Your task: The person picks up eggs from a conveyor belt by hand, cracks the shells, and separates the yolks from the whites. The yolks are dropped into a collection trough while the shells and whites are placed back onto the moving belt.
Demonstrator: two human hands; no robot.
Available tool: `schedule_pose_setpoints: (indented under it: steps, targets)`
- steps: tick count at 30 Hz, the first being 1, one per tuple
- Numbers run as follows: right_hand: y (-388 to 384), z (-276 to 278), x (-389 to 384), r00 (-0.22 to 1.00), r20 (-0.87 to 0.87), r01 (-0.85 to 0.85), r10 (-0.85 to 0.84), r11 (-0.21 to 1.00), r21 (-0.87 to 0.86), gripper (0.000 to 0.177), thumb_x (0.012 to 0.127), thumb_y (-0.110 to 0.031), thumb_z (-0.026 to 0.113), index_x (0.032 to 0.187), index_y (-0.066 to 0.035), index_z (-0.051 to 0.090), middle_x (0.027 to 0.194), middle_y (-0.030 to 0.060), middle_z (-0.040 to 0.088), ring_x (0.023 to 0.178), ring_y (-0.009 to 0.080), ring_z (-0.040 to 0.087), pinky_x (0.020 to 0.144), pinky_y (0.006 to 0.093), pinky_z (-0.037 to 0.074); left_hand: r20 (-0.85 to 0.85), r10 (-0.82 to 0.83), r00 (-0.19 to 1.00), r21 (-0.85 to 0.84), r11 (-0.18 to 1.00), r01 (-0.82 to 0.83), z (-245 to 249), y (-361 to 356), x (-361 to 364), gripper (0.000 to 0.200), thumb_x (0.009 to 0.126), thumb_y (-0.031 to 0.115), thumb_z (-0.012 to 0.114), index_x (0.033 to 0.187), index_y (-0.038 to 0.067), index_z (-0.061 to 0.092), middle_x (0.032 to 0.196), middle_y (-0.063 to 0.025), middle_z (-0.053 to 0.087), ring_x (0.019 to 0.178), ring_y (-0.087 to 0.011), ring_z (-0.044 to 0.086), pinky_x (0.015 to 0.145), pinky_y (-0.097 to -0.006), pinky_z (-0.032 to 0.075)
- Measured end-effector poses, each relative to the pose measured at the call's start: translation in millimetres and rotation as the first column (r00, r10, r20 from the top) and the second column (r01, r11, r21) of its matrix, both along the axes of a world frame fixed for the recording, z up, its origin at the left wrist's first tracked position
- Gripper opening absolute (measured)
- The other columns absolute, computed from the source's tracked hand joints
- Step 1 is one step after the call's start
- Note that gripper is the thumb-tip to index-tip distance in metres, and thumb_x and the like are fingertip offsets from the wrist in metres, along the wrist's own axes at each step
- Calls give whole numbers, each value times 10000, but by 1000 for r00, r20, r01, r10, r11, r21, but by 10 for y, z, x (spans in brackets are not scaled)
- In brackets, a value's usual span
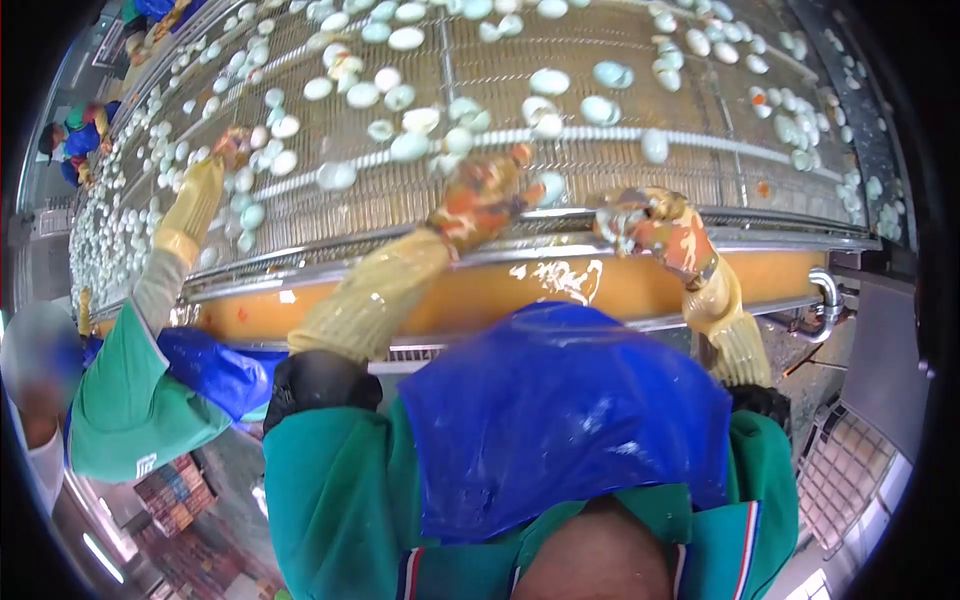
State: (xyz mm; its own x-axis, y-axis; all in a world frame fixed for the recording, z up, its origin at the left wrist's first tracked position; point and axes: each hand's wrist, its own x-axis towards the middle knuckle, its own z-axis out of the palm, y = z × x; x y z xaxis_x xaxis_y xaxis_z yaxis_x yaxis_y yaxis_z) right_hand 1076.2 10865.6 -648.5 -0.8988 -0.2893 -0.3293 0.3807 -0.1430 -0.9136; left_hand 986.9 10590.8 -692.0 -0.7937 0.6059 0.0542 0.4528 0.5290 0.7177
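My left hand [485, 200], in a stained rubber glove with a long tan cuff, reaches over the near edge of the metal mesh conveyor [600, 165]. Its fingers are stretched and apart, with the tips right beside a pale blue egg [551, 187]. Over the steel rail at the edge, my right hand [672, 235] is closed, gloved the same way. Pale, bluish-white eggshell [617, 228] shows at its curled fingertips, partly hidden by them. Whole eggs and cracked shells lie scattered across the mesh, among them a white egg [655, 146] beyond my right hand.
An orange, wet-looking trough [470, 290] runs along the conveyor's near side, ending at a bent steel pipe [824, 305]. To the left, a co-worker's gloved hand [232, 148] reaches among eggs. More people stand at the far left. A wire cage [845, 475] stands at lower right.
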Motion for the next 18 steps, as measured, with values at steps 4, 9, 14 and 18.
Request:
schedule_pose_setpoints:
  steps: [4,9,14,18]
  targets:
    - [624,-55,-573,683,-612,698,-399,603,386,414,874,-293,575,1194,-34,533,932,46,637,843,130,577,781,288,450,-307,-147,940,-189,978,91,-357,444,76,544,868,454,487,1189,15,490,1013,-194,614,907,-335,592,845,-430,449]
    - [925,-990,-971,784,32,618,-620,784,53,349,839,-246,635,1150,-115,544,970,83,582,695,188,587,492,265,464,252,59,966,33,997,-70,-347,704,-57,421,907,317,506,1205,21,498,1074,-119,602,901,-247,590,813,-377,463]
    - [851,-2035,-1258,837,-540,415,81,549,725,298,879,-250,532,1144,-115,531,1028,98,595,820,239,604,583,366,525,482,217,849,-1,969,-248,-757,758,-309,289,939,181,468,1161,5,526,1059,-94,599,918,-199,579,809,-321,480]
    - [762,-2019,-1316,837,-402,276,371,349,896,299,900,-283,457,1135,-114,532,1043,114,605,850,217,601,694,422,503,825,-83,559,508,540,-671,-1247,761,-382,235,907,175,548,1056,-6,541,819,-27,570,691,-103,523,588,-245,422]
